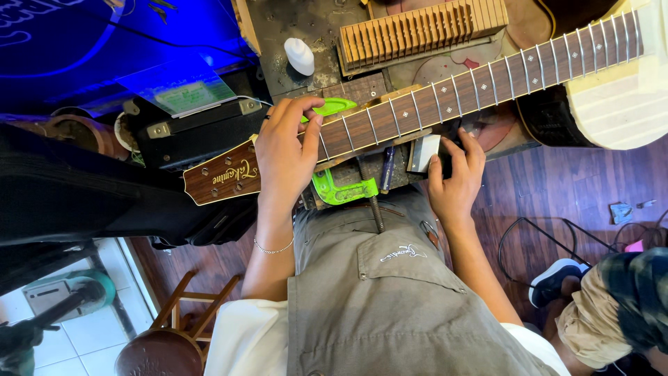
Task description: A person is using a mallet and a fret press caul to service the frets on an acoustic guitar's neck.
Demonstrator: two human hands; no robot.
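The guitar neck (445, 94) runs from its headstock (223, 177) at lower left up toward the right, where the pale body (619, 104) lies. The left hand (285, 157) grips the neck beside the headstock, over a green clamp (341, 188). Right of the clamp, the right hand (456, 181) presses curled fingers beneath the neck.

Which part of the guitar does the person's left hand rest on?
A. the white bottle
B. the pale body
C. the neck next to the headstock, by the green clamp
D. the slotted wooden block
C: the left hand grips the guitar neck beside the headstock, fingertips on the green clamp.
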